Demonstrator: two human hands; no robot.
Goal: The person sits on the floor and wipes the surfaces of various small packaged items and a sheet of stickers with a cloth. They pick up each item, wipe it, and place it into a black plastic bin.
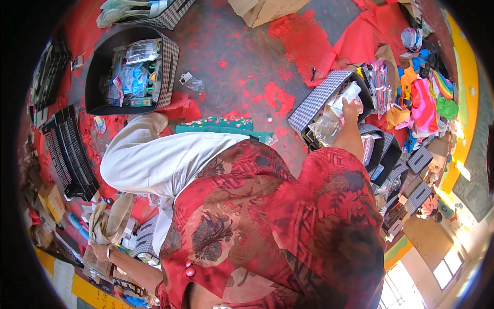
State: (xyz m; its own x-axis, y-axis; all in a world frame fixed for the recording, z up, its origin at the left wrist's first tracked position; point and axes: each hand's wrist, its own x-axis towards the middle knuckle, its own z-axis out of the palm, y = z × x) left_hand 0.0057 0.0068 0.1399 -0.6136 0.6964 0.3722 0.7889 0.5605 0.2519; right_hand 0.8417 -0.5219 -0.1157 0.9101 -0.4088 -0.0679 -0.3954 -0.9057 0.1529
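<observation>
Right hand (352,110): fingers bent against a white packet (352,92); whether they are closed on it, cannot tell.

White packet: in the mouth of a checked bin (318,98), right of centre; far end toward the upper right, long axis slanting up from lower left. Lower end hidden by the hand.

Checked bin: patterned wall slanting the same way; lower contents partly covered by clear wrap (325,127) and the forearm.

Left hand (100,252): at lower left, beside tan cloth (110,220); fingers small and partly hidden, grip cannot be told.

Upper-edge carton (267,11): cut off by the frame.
</observation>
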